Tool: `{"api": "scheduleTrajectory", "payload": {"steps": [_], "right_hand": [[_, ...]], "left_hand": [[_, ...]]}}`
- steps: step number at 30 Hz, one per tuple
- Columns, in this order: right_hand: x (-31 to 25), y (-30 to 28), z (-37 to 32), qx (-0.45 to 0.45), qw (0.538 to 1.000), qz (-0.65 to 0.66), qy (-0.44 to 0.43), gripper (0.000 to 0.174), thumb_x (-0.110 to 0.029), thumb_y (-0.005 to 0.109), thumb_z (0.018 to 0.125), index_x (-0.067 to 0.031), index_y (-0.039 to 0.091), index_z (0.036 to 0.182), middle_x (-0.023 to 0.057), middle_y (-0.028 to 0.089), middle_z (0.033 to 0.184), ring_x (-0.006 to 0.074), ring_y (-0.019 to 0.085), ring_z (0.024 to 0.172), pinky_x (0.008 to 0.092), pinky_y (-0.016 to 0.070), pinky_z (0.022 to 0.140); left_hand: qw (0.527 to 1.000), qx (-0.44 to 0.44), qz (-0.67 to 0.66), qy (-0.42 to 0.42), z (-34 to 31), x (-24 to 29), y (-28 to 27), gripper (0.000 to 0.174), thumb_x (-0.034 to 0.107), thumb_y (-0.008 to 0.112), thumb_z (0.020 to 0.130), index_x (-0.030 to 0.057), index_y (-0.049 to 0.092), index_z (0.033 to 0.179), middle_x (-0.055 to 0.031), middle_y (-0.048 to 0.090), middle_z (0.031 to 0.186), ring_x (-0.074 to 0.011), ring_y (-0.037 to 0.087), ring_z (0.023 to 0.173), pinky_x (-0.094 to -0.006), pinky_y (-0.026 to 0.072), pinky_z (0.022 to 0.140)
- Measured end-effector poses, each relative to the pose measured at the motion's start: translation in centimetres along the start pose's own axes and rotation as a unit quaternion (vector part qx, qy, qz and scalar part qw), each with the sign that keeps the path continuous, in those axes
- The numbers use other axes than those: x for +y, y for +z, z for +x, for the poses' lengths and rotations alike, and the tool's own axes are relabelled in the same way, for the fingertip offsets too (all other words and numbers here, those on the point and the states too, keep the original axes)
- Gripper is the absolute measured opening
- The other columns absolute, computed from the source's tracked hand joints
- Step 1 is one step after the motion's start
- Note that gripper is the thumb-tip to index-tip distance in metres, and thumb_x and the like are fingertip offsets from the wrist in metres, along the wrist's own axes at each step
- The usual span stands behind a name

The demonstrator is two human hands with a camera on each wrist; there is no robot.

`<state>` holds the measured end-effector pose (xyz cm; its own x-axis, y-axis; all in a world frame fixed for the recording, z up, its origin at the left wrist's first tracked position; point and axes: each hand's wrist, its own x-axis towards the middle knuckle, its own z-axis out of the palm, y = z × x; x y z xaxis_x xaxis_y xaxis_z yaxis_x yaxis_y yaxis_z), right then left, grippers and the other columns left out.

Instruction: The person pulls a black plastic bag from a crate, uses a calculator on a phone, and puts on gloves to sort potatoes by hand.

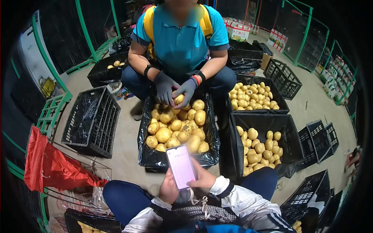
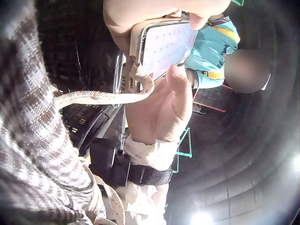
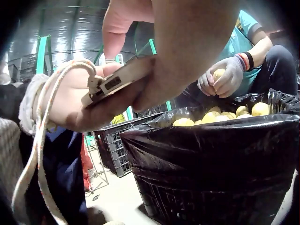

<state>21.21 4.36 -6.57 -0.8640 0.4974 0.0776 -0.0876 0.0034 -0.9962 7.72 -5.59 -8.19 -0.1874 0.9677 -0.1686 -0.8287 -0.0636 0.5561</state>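
Observation:
A smartphone (image 1: 179, 167) with a lit screen is held in front of the body by both hands. My left hand (image 1: 169, 188) grips its left side and lower edge. My right hand (image 1: 204, 178) holds the right side, its thumb over the lower screen. A pale cord (image 2: 105, 97) is looped to the phone's bottom end. Beyond the phone stands a crate lined with black plastic (image 1: 213, 149), heaped with potatoes (image 1: 163, 134). A person in a teal shirt (image 1: 180, 42) squats behind it, grey-gloved hands (image 3: 228, 77) around one potato (image 1: 178, 98).
Two more lined crates of potatoes (image 1: 258, 149) stand at the right. An unfilled black crate (image 1: 93, 120) sits at the left, near a red plastic sheet (image 1: 54, 163). Further black crates (image 1: 318, 139) lie at the far right. Printed cartons (image 1: 237, 30) stand at the back.

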Motion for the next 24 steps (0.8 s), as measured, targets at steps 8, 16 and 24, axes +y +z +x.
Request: {"api": "scheduleTrajectory", "payload": {"steps": [8, 16, 24], "right_hand": [[-0.63, 0.06, -0.06, -0.015, 1.000, 0.024, 0.003, 0.103, -0.003, 0.070, 0.064, -0.0004, 0.004, 0.143, 0.0139, 0.023, 0.142, 0.0208, 0.021, 0.133, 0.0332, 0.0207, 0.108], [-0.16, 0.05, 0.04, -0.012, 1.000, 0.015, -0.003, 0.097, -0.002, 0.063, 0.063, -0.0019, 0.006, 0.142, 0.0141, 0.030, 0.137, 0.0217, 0.027, 0.131, 0.0346, 0.0232, 0.108], [-0.60, 0.17, -0.16, -0.008, 1.000, -0.005, 0.001, 0.097, -0.002, 0.064, 0.063, -0.0011, 0.007, 0.142, 0.0152, 0.030, 0.138, 0.0230, 0.027, 0.131, 0.0348, 0.0239, 0.108]], "left_hand": [[1.000, -0.016, -0.023, -0.005, -0.09, -0.05, -0.33, 0.054, 0.012, 0.031, 0.088, 0.0045, 0.019, 0.140, -0.0140, 0.037, 0.138, -0.0275, 0.042, 0.125, -0.0418, 0.0349, 0.104], [0.999, -0.027, -0.026, -0.009, -0.09, 0.08, -0.14, 0.055, 0.012, 0.030, 0.088, 0.0053, 0.018, 0.141, -0.0141, 0.037, 0.138, -0.0279, 0.042, 0.125, -0.0419, 0.0351, 0.104], [1.000, -0.031, -0.001, 0.005, -0.27, 0.11, 0.10, 0.051, 0.015, 0.031, 0.090, 0.0036, 0.022, 0.139, -0.0143, 0.038, 0.138, -0.0277, 0.040, 0.127, -0.0421, 0.0306, 0.106]]}}
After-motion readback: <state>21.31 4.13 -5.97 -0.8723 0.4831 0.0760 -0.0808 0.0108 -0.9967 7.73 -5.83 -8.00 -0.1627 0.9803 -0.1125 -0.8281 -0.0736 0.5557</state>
